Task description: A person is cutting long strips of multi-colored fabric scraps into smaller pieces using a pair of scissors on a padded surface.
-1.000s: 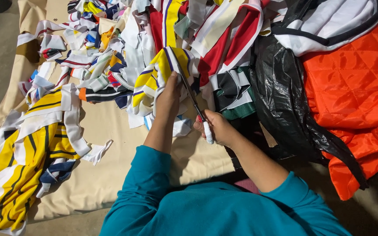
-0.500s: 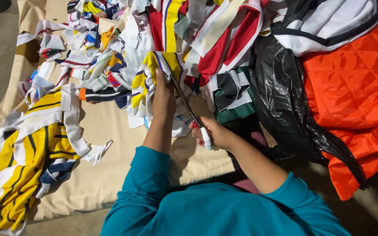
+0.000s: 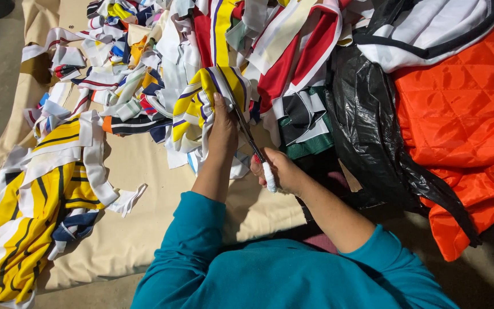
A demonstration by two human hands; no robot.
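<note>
A: Striped fabric piece (image 3: 212, 94) sits under the left hand (image 3: 223, 123), fingers closed on it, held taut.
B: Scissors (image 3: 253, 143)?
A: Just right of that hand. Right hand (image 3: 281, 171) is clamped on the wrapped handles, blades angled up into the cloth. Black plastic bag (image 3: 367, 131) lies further right.

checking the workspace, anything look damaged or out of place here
Nothing looks damaged. The left hand holds a yellow striped fabric strip while the right hand works scissors along it. Cut strips lie heaped untidily across the beige cloth.
</note>
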